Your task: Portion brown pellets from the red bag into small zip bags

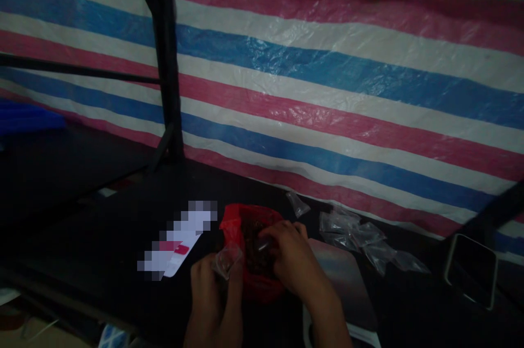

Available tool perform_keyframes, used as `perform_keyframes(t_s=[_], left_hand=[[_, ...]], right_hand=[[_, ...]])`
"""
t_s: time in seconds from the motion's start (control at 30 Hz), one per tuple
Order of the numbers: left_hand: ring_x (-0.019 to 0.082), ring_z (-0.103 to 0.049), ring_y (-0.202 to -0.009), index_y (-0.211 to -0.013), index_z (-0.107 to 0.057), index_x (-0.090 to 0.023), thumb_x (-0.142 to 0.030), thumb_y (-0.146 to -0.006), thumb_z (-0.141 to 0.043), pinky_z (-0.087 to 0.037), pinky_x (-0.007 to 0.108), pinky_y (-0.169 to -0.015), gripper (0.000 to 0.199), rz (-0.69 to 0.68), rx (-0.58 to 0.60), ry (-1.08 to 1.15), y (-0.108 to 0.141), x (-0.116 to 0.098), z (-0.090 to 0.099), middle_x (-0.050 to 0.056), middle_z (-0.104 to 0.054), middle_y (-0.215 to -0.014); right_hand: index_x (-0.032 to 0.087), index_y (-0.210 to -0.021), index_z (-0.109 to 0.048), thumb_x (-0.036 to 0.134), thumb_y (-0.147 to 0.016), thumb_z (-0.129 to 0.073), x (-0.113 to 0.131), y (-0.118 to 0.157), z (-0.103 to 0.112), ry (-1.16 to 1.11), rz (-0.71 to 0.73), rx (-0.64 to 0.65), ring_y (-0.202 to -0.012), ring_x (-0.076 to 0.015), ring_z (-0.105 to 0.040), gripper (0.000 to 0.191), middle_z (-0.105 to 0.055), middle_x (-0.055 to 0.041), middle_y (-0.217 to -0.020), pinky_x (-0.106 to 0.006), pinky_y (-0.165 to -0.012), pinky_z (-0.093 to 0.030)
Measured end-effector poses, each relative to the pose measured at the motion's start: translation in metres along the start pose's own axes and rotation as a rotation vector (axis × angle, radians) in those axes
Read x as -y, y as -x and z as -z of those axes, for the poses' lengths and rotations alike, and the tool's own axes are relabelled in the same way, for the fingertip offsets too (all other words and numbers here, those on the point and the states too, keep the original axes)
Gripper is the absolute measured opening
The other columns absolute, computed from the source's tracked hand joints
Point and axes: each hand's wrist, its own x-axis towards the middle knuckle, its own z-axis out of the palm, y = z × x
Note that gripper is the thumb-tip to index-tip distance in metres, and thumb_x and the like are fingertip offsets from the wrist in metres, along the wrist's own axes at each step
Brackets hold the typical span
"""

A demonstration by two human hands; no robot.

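A red plastic bag (pixel 266 291) stands with its mouth spread wide, holding a heap of small dark brown pieces (pixel 254 258) too dim to name. My left hand (pixel 215 285) pinches a small clear plastic bag (pixel 227 262) by the red bag's left rim. Over the heap, my right hand (pixel 292 258) reaches in from the right, fingers closed around a small, clear, shiny object (pixel 265 244) whose kind is hard to make out. Right beside the red bag, partly under my right forearm, lies a flat device with a silver plate (pixel 347 282), like a small scale.
Several small clear bags (pixel 372 244) lie behind the silver plate, with a single clear bag (pixel 298 205) nearer the striped sheet (pixel 327 108). A phone (pixel 470 271) rests at right. At left are a lit white rectangle (pixel 184 247), partly pixelated, and a black post (pixel 166 64).
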Motion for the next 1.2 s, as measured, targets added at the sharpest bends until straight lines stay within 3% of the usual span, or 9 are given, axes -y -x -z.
perform_keyframes(t_s=[0.17, 0.33, 0.5, 0.63, 0.8, 0.97, 1.2], left_hand=[[0.03, -0.07, -0.108, -0.117, -0.061, -0.027, -0.079, -0.093, -0.049, -0.062, 0.045, -0.091, 0.058, 0.143, 0.071, 0.038, -0.004, 0.002, 0.005, 0.009, -0.07, -0.114], [0.032, -0.067, -0.123, -0.13, -0.059, -0.03, -0.082, -0.089, -0.053, -0.056, 0.05, -0.105, 0.066, 0.216, 0.011, 0.108, -0.01, -0.003, 0.004, 0.006, -0.071, -0.125], [0.034, -0.07, -0.113, -0.122, -0.061, -0.025, -0.08, -0.081, -0.065, -0.061, 0.05, -0.093, 0.069, 0.069, -0.028, 0.099, -0.013, 0.0, -0.003, 0.011, -0.072, -0.121], [0.035, -0.07, -0.115, -0.129, -0.064, -0.024, -0.068, -0.089, -0.066, -0.059, 0.052, -0.094, 0.059, -0.134, -0.012, -0.038, -0.015, 0.01, -0.006, 0.013, -0.072, -0.126], [0.033, -0.07, -0.111, -0.129, -0.067, -0.025, -0.059, -0.097, -0.061, -0.056, 0.053, -0.095, 0.047, -0.381, 0.033, -0.23, -0.017, 0.018, -0.01, 0.012, -0.075, -0.12], [0.035, -0.07, -0.109, -0.126, -0.069, -0.022, -0.062, -0.095, -0.06, -0.056, 0.054, -0.092, 0.052, -0.401, 0.029, -0.25, -0.018, 0.023, -0.012, 0.014, -0.075, -0.116], [0.035, -0.07, -0.109, -0.125, -0.068, -0.022, -0.061, -0.096, -0.06, -0.058, 0.055, -0.093, 0.05, -0.356, 0.027, -0.198, -0.017, 0.018, -0.011, 0.014, -0.075, -0.115]], right_hand=[[0.027, -0.113, -0.078, -0.008, -0.064, -0.056, 0.004, 0.004, 0.0, -0.028, -0.002, 0.022, -0.123, -0.0257, -0.062, 0.064, -0.077, -0.0044, -0.124, -0.045, -0.109, -0.033], [0.029, -0.113, -0.079, -0.006, -0.071, -0.059, 0.005, 0.007, 0.002, -0.154, -0.033, 0.048, -0.121, -0.0276, -0.063, 0.058, -0.077, -0.0037, -0.123, -0.046, -0.108, -0.038], [0.029, -0.118, -0.076, -0.002, -0.08, -0.06, -0.004, 0.012, 0.012, -0.298, -0.073, 0.005, -0.122, -0.0275, -0.064, 0.051, -0.079, -0.0022, -0.119, -0.049, -0.112, -0.038], [0.031, -0.126, -0.073, 0.005, -0.088, -0.061, -0.007, 0.021, 0.027, -0.418, -0.041, -0.077, -0.127, -0.0259, -0.061, 0.048, -0.075, -0.0011, -0.132, -0.047, -0.114, -0.04], [0.034, -0.123, -0.076, 0.003, -0.087, -0.065, 0.011, 0.033, 0.043, -0.401, 0.056, -0.142, -0.129, -0.0248, -0.061, 0.049, -0.075, 0.0001, -0.131, -0.044, -0.113, -0.041], [0.033, -0.117, -0.077, -0.005, -0.089, -0.058, 0.035, 0.031, 0.045, -0.213, 0.236, -0.189, -0.124, -0.0221, -0.064, 0.052, -0.077, 0.0019, -0.125, -0.045, -0.113, -0.036], [0.035, -0.125, -0.075, -0.004, -0.093, -0.054, 0.043, 0.024, 0.049, -0.114, 0.272, -0.196, -0.126, -0.0238, -0.063, 0.055, -0.076, 0.0005, -0.13, -0.047, -0.112, -0.035]])
